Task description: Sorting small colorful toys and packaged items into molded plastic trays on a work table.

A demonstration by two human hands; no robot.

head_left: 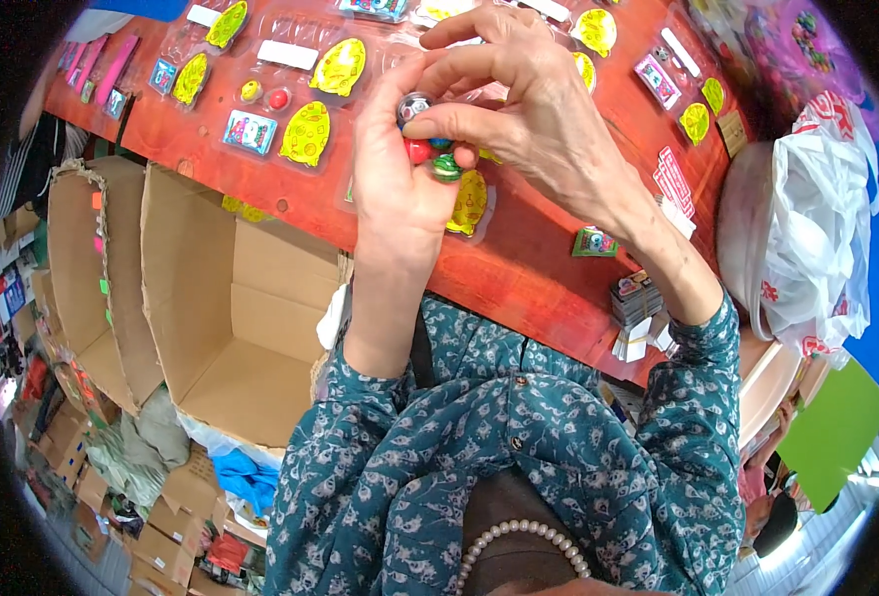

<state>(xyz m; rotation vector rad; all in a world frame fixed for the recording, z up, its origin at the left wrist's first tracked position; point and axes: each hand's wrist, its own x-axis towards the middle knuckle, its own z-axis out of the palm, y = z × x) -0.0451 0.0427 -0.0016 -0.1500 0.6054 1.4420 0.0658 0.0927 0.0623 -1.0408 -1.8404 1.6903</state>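
Note:
My left hand [395,189] is cupped, palm up, over the red table, with several small balls in it. Among them are a black-and-white ball [414,107], a red ball [417,151] and a green striped ball [446,167]. My right hand [519,104] reaches across from the right, its thumb pressed by the black-and-white ball and its fingers curved above. Partly hidden behind the hands are clear plastic blister trays. To the left, one tray holds a yellow egg-shaped piece [305,133], with a small blue packet [249,131] and a loose red ball [278,99] nearby.
More trays with yellow pieces [595,33] spread over the red table [539,288]. At the right edge lie a stack of small cards [636,298] and a white plastic bag [807,219] over a tub. Open cardboard boxes [250,298] stand at the left, below table height.

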